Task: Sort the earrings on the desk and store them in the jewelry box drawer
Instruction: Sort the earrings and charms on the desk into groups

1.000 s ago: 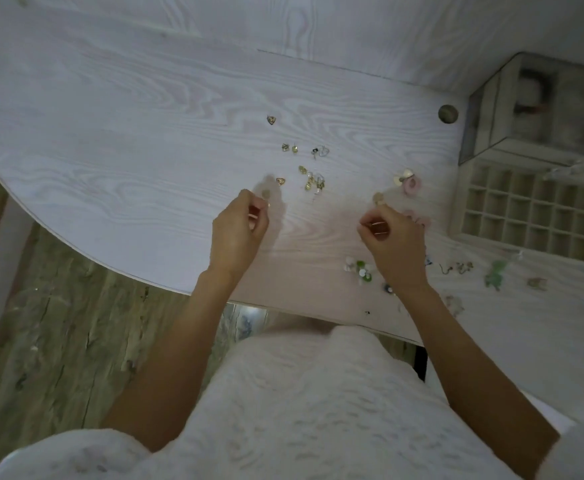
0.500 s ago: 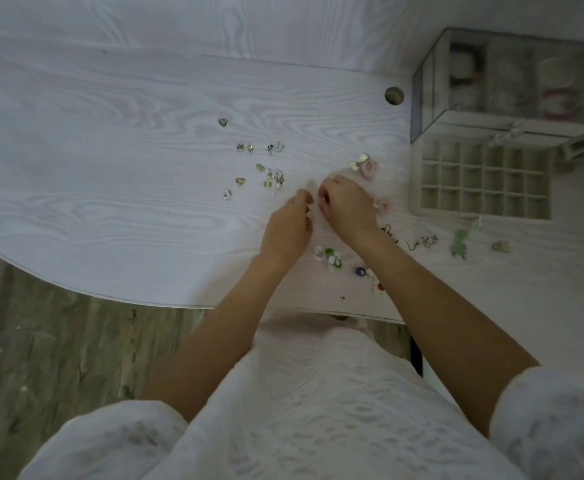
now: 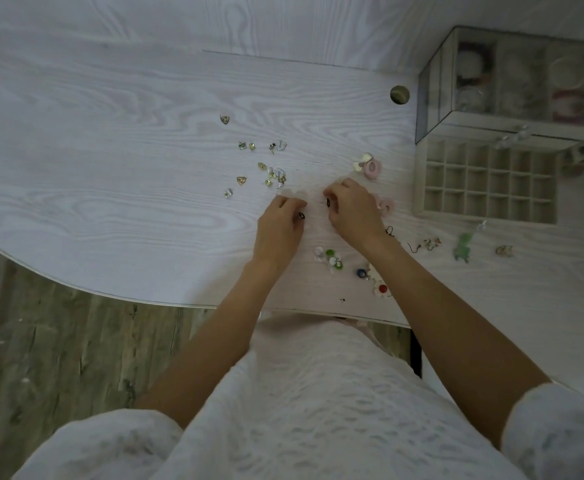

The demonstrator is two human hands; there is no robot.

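Head view shows left hand [image 3: 278,225] and right hand [image 3: 352,211] near the desk's [image 3: 110,168] front edge, each pinching one small dark earring, likely a pair matched for the open drawer [image 3: 484,183] at the right edge.

This looks like a room in a home, maybe a bedroom. A white wood surface [image 3: 110,174] stands against a wall of the same white wood. A clear jewelry box [image 3: 512,88] sits in the corner with its little drawer [image 3: 484,183] pulled out. Small earrings [image 3: 273,174] lie scattered about. The floor [image 3: 58,348] is worn wood planks.
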